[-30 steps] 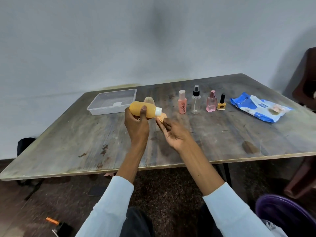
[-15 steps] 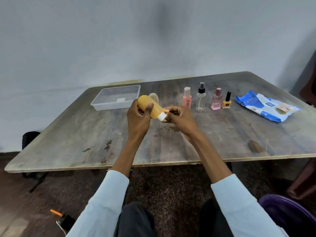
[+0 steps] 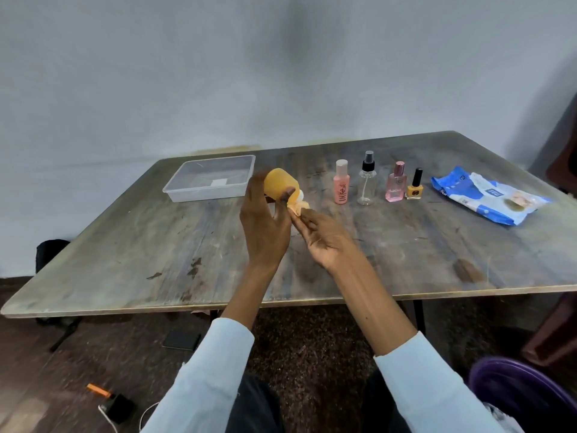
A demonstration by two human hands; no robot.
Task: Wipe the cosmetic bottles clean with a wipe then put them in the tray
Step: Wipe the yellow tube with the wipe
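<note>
My left hand (image 3: 265, 226) grips an orange bottle (image 3: 281, 185) with a white cap, tilted cap-down above the table. My right hand (image 3: 321, 235) lies palm up just right of it and pinches a small peach-tinted wipe (image 3: 298, 209) at its fingertips, against the bottle's cap. A clear plastic tray (image 3: 209, 182) with nothing but a label in it sits at the back left. Further right stands a row of bottles: a pink bottle (image 3: 341, 185), a clear spray bottle (image 3: 367, 179), a pink perfume bottle (image 3: 396, 182) and a yellow nail polish (image 3: 415, 185).
A blue and white wipes pack (image 3: 487, 195) lies at the right of the worn wooden table (image 3: 156, 245). A purple bin (image 3: 524, 392) stands on the floor at lower right. A dark chair (image 3: 562, 157) is at the right edge. A charger and cable (image 3: 115, 407) lie on the floor.
The orange bottle has tipped further, its base now pointing up and towards me. My right hand turned palm up and dropped slightly, keeping the wipe at the cap.
</note>
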